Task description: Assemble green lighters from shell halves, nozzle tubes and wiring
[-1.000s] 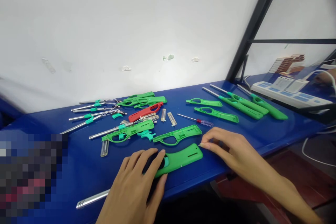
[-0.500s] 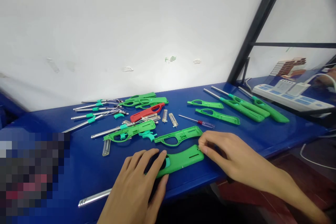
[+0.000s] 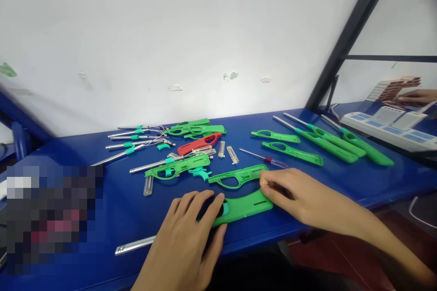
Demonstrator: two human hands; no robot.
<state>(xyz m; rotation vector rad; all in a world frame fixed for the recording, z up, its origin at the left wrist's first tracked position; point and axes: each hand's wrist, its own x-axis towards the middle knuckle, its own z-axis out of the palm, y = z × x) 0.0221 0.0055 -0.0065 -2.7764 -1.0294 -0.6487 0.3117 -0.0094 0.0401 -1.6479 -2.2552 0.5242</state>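
Observation:
A green long-nosed gas lighter (image 3: 244,208) lies on its side near the table's front edge, its metal tube (image 3: 136,244) pointing left. My left hand (image 3: 186,232) is closed round it at the trigger opening, where a bit of the teal trigger (image 3: 225,209) shows. At the butt end, my right hand (image 3: 290,193) is in a pinch just above the lighter; whatever its fingertips hold is hidden. Those fingertips cover the right end of an opened green half-shell (image 3: 235,178) lying behind. Left of it sits another half-shell (image 3: 180,167) with a tube and trigger inside.
Further back are metal tubes with wires (image 3: 136,137), stacked green shells (image 3: 194,128), a red shell (image 3: 198,143), clear fuel tanks (image 3: 233,154) and a screwdriver (image 3: 269,161). To the right lie several whole lighters (image 3: 327,145) and a power strip (image 3: 389,127). A co-worker's hand (image 3: 418,96) shows beyond.
The view has turned slightly left, so everything sits further right. My right fingertips have shifted a little up from the lighter's butt, over the half-shell's end. The left hand keeps its grip.

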